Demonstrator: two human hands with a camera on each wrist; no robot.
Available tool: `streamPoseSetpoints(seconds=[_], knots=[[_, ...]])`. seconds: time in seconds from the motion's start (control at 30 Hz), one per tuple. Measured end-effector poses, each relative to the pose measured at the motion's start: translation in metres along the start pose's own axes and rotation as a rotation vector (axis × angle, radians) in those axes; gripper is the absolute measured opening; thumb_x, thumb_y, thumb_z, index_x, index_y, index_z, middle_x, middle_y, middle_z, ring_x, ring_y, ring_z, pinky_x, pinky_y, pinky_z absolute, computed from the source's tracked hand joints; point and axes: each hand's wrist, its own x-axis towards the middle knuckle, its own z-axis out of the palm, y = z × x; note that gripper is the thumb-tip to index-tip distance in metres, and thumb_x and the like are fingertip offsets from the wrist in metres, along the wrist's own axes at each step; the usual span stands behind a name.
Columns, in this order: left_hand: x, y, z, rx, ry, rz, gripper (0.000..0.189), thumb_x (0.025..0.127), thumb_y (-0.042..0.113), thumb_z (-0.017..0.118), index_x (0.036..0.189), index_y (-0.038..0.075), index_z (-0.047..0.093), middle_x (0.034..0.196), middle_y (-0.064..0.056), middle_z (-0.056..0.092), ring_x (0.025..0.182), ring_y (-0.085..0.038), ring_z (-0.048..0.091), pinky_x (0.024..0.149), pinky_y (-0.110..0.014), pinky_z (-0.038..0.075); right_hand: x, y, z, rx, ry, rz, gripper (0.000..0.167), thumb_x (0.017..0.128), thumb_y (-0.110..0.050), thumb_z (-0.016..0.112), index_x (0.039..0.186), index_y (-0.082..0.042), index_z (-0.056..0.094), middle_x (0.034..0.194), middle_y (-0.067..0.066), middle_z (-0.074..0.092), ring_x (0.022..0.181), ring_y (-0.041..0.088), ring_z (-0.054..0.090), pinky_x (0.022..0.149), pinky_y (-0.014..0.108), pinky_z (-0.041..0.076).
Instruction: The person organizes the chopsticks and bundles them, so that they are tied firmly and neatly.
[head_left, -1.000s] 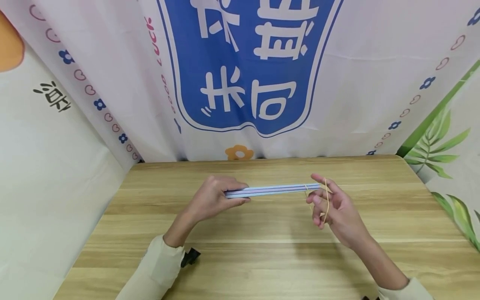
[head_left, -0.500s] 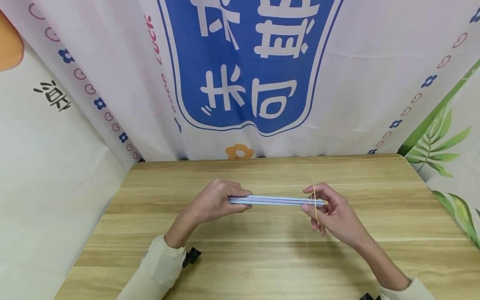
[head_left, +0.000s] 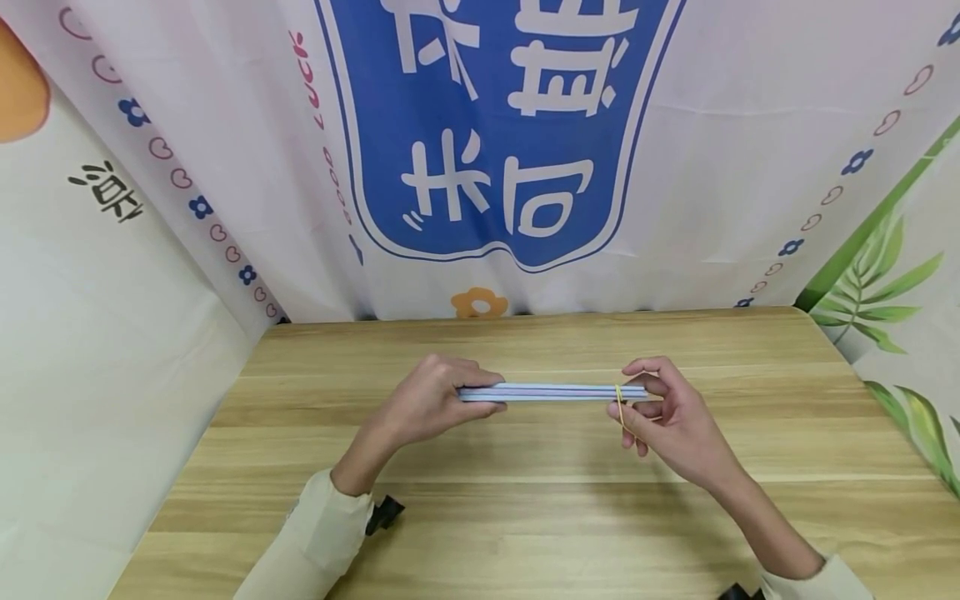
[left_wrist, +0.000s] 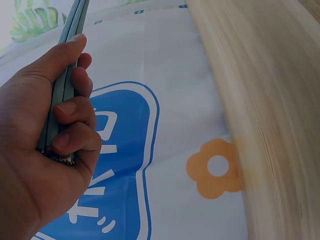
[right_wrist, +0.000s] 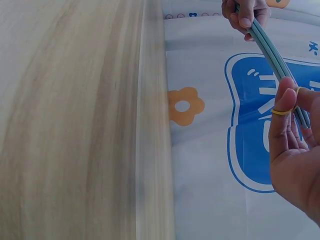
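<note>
Sticks [head_left: 555, 392] up over table [head_left: 525, 533], long axis left-right, roughly parallel to its far edge. Left hand [head_left: 427, 400] grips left end; right hand [head_left: 678, 421] works band [head_left: 621, 410], thumb-looped, at right end. Cloth [head_left: 712, 167] reads "GOOD LUCK".

A flat, yellowish-brown, wood-grain tabletop [head_left: 517, 517] shows pale and darker streaks running left to right. Its far edge is nearly straight, ending in a rounded corner at far right. A soft, dim grey shadow [head_left: 626, 479] falls on it right of centre.
</note>
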Motion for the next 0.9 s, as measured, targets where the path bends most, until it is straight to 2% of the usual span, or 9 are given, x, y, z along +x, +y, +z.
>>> streamPoseSetpoints(seconds=[0.13, 0.37, 0.57, 0.8, 0.9], knots=[[0.0003, -0.0001, 0.0007, 0.012, 0.02, 0.003, 0.022, 0.093, 0.019, 0.086, 0.113, 0.012, 0.085, 0.095, 0.0, 0.082, 0.066, 0.0, 0.054, 0.055, -0.018, 0.045, 0.0011, 0.0014, -0.0001, 0.029, 0.012, 0.002, 0.046, 0.1, 0.011, 0.066, 0.134, -0.014, 0.051, 0.096, -0.005, 0.072, 0.06, 0.017, 0.069, 0.049, 0.029, 0.054], [0.0001, 0.0015, 0.0012, 0.018, 0.049, 0.003, 0.022, 0.092, 0.019, 0.087, 0.112, 0.012, 0.085, 0.095, 0.002, 0.083, 0.065, -0.001, 0.055, 0.055, -0.018, 0.045, 0.0009, 0.0028, 0.0015, 0.044, 0.05, 0.01, 0.046, 0.099, 0.011, 0.067, 0.135, -0.013, 0.051, 0.096, -0.001, 0.074, 0.06, 0.016, 0.068, 0.05, 0.029, 0.055], [-0.0004, 0.0022, 0.0024, 0.033, 0.064, -0.023, 0.019, 0.092, 0.018, 0.087, 0.11, 0.013, 0.085, 0.097, 0.002, 0.083, 0.069, -0.002, 0.061, 0.058, -0.017, 0.049, 0.0003, 0.0047, 0.0038, 0.013, 0.085, 0.055, 0.043, 0.1, 0.006, 0.07, 0.132, -0.015, 0.052, 0.096, -0.002, 0.07, 0.059, 0.018, 0.069, 0.052, 0.03, 0.057], [0.0005, 0.0017, 0.0036, 0.059, 0.093, -0.029, 0.014, 0.093, 0.018, 0.086, 0.106, 0.013, 0.086, 0.095, 0.002, 0.083, 0.068, -0.002, 0.063, 0.058, -0.018, 0.05, 0.0002, 0.0064, 0.0055, -0.008, 0.095, 0.1, 0.042, 0.101, 0.001, 0.071, 0.133, -0.009, 0.047, 0.097, 0.002, 0.068, 0.061, 0.016, 0.069, 0.055, 0.03, 0.058], [0.0009, 0.0017, 0.0035, 0.069, 0.116, -0.038, 0.015, 0.092, 0.018, 0.087, 0.105, 0.012, 0.086, 0.095, 0.001, 0.083, 0.068, -0.002, 0.063, 0.057, -0.018, 0.051, 0.0006, 0.0075, 0.0061, -0.005, 0.101, 0.115, 0.044, 0.102, 0.001, 0.07, 0.133, -0.013, 0.043, 0.097, 0.001, 0.068, 0.062, 0.015, 0.07, 0.056, 0.03, 0.059]])
